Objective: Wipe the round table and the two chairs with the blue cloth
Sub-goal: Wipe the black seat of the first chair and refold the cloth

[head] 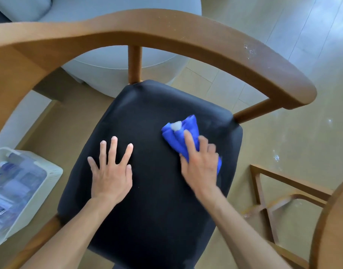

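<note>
A wooden chair (205, 38) with a curved backrest fills the view, and its black padded seat (151, 200) lies below me. My left hand (111, 171) rests flat on the seat's left half with its fingers spread. My right hand (200, 164) presses a bunched blue cloth (181, 131) onto the right part of the seat, fingers laid over the cloth; the hand looks blurred. The cloth carries a small pale patch at its far end. A curved wooden edge, perhaps the round table (333, 226), shows at the lower right.
A white basket (54, 172) holding bottles stands on the floor to the left. A grey upholstered seat (112, 55) sits behind the chair. A wooden frame (267, 191) stands low at the right, over pale wood flooring.
</note>
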`<state>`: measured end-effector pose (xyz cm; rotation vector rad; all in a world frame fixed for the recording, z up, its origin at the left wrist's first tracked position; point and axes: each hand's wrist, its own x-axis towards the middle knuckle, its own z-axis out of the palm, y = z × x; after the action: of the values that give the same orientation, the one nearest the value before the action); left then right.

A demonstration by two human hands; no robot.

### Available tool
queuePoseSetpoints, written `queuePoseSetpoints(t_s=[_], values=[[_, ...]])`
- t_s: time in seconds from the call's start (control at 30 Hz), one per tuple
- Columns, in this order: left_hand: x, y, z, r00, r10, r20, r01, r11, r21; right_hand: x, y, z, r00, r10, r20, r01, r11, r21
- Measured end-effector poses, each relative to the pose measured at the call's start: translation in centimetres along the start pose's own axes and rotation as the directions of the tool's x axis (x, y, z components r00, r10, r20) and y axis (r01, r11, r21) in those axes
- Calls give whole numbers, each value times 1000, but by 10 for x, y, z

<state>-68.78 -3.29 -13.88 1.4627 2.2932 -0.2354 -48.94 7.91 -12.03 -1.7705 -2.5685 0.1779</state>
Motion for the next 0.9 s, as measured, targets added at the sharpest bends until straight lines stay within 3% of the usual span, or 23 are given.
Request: queuePoseSetpoints(t_s=[0.1, 0.23, 0.37, 0.43, 0.53, 0.63, 0.7, 0.8, 0.9], values=[[-1, 1, -1, 1000, 3, -11, -4, 1000, -14, -71, -24, 10, 981, -192, -1, 190, 973, 131], [-1, -1, -3, 999, 15, -28, -16, 1000, -20, -143, -24, 14, 864, -502, 34, 481, 844, 237], [-1, -1, -3, 999, 6, -39, -7, 1000, -20, -119, 11, 5, 672, -731, 113, 704, 679, 208], [-1, -1, -1, 999, -1, -35, 0, 1000, -13, -87, 36, 0, 640, -763, 92, 746, 646, 164], [-1, 0, 1, 999, -6, -48, 6, 1000, -3, -27, 80, -9, 764, -646, 5, 642, 760, 103], [-2, 3, 3, 998, -13, -58, 14, 1000, 8, 21, 120, -19, 922, -384, -46, 386, 920, 69], [-2, 3, 4, 998, -24, -58, 24, 1000, 3, 30, 125, -20, 988, -150, -44, 154, 979, 130], [-2, 3, 3, 999, -36, -40, 36, 999, -2, 16, 99, -14, 981, 186, -50, -163, 942, 295], [-2, 3, -1, 999, -37, -15, 37, 999, -13, -16, 64, -14, 967, 253, -35, -234, 934, 271]])
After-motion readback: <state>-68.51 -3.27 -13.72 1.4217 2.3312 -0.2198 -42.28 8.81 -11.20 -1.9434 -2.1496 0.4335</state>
